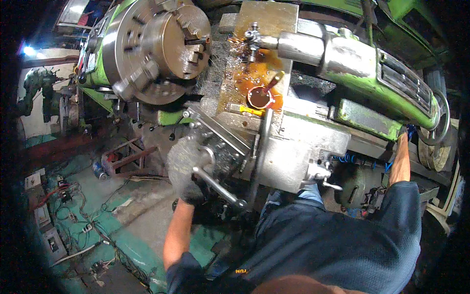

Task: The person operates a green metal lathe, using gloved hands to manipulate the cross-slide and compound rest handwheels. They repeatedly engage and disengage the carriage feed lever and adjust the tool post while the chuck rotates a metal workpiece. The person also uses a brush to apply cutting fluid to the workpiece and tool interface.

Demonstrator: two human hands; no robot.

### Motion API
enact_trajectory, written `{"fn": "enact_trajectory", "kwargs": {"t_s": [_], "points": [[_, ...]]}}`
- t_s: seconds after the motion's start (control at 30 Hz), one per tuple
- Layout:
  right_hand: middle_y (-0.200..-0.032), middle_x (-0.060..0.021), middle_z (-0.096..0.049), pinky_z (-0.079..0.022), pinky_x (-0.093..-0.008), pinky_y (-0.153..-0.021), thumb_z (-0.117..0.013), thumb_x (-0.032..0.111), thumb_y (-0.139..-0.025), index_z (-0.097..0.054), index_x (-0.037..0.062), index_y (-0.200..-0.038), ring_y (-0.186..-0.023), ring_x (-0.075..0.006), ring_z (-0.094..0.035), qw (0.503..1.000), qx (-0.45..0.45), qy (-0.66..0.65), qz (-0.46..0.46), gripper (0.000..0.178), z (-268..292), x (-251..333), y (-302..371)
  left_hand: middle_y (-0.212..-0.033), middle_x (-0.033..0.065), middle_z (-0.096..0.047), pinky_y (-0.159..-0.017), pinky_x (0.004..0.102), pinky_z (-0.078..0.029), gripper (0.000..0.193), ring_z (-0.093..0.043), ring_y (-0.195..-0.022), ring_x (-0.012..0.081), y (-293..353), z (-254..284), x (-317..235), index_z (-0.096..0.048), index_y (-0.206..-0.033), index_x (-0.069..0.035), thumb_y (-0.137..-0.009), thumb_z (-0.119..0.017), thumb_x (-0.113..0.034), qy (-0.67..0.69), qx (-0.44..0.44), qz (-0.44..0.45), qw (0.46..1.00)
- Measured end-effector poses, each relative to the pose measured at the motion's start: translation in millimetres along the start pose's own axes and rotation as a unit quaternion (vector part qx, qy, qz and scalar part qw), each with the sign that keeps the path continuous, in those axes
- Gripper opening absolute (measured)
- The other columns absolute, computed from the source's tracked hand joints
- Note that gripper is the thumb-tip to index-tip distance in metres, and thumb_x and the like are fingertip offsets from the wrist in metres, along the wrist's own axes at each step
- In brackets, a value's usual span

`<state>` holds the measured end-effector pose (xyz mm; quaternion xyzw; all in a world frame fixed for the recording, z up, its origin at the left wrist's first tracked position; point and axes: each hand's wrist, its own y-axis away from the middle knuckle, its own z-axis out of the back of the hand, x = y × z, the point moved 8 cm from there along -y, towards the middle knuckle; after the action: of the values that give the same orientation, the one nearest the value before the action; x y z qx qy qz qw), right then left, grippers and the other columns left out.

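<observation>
In a grey work glove, my left hand (185, 164) is at the lathe carriage, against the hub of a metal crank handle (219, 187) with a ball end. The glove is blurred and its fingers are hidden, so its grip cannot be made out. My right arm stretches far to the right. Only the edge of my right hand (404, 132) shows beside the green tailstock base (369, 119); its fingers are hidden. Right of the left glove lies a long metal tool holder block (218, 130).
At upper left is the large lathe chuck (183, 44), partly blurred. The tailstock (338, 51) and its handwheel (443, 117) stand right. A cup of dark liquid with a brush (260, 98) and a yellow tool (251, 110) rest on the oily carriage. Cables (81, 215) cover the floor.
</observation>
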<state>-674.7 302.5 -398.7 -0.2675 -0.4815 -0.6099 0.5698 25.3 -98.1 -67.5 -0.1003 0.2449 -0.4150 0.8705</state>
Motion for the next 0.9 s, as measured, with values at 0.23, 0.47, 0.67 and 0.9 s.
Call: {"fn": "enact_trajectory", "kwargs": {"t_s": [0.23,0.47,0.67,0.9], "points": [[-0.102,-0.0098,-0.068,-0.052,-0.0362,-0.076,-0.048,0.032,-0.101,-0.062,0.0054,-0.113,-0.088,-0.0233,-0.063,0.998,-0.027,0.053,0.022,0.032,-2,32,16,-0.117,0.0164,-0.066,-0.102,0.047,-0.044,0.038,-0.06,-0.115,0.0379,22,-19,22,-0.062,-0.118,-0.006,-0.083,-0.069,-0.019,0.036,-0.034,-0.003,0.999],[-0.102,-0.0105,-0.068,-0.052,-0.0368,-0.076,-0.047,0.032,-0.101,-0.063,0.0061,-0.112,-0.089,-0.0244,-0.064,0.998,-0.038,0.058,0.003,0.032,3,20,36,-0.118,0.0162,-0.066,-0.103,0.0473,-0.043,0.039,-0.059,-0.115,0.0379,43,-20,23,-0.063,-0.118,-0.006,-0.082,-0.069,-0.018,0.052,-0.033,0.009,0.998],[-0.102,-0.011,-0.068,-0.052,-0.0374,-0.077,-0.047,0.033,-0.101,-0.064,0.0067,-0.111,-0.09,-0.0254,-0.064,0.997,-0.044,0.06,0.001,0.032,3,20,50,-0.118,0.0161,-0.066,-0.103,0.0475,-0.043,0.039,-0.059,-0.115,0.038,46,-21,24,-0.063,-0.118,-0.006,-0.08,-0.068,-0.017,0.058,-0.041,0.0,0.997],[-0.101,-0.0116,-0.068,-0.052,-0.0381,-0.077,-0.046,0.033,-0.101,-0.064,0.0074,-0.11,-0.091,-0.0265,-0.064,0.997,-0.048,0.067,0.0,0.033,3,22,63,-0.118,0.0159,-0.066,-0.103,0.0478,-0.043,0.04,-0.059,-0.115,0.0381,50,-19,23,-0.063,-0.118,-0.007,-0.079,-0.068,-0.016,0.065,-0.05,-0.004,0.997]]}}
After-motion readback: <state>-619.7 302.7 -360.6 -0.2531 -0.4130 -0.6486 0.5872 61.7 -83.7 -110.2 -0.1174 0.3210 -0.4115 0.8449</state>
